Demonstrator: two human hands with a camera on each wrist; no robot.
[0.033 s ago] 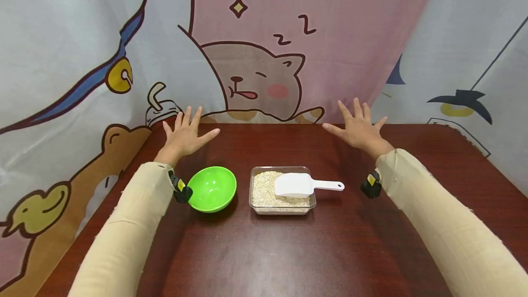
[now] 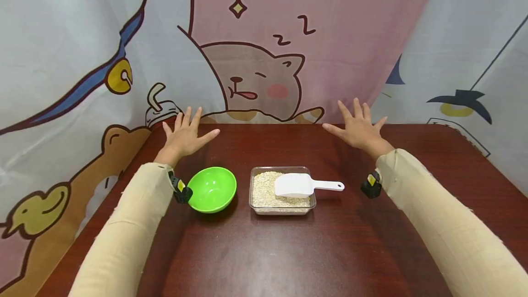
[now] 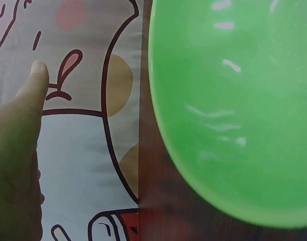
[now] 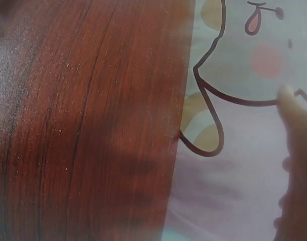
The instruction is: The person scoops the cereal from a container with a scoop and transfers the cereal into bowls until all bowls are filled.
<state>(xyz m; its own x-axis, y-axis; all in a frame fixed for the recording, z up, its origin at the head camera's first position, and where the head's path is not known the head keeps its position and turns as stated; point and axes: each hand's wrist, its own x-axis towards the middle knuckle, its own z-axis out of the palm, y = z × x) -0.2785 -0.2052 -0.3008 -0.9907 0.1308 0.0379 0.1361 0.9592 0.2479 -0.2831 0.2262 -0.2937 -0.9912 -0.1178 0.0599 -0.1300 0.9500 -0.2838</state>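
Hands flat, nothing held; no change from the earlier frame

Left hand (image 2: 184,136) and right hand (image 2: 358,128) splayed on table (image 2: 264,251); green bowl (image 2: 212,189) beside oat tray (image 2: 282,190), white scoop (image 2: 303,185) resting inside

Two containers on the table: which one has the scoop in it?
The clear rectangular tub, right of the green bowl. It holds pale grain with the white scoop lying on top, handle pointing right; the bowl looks empty.
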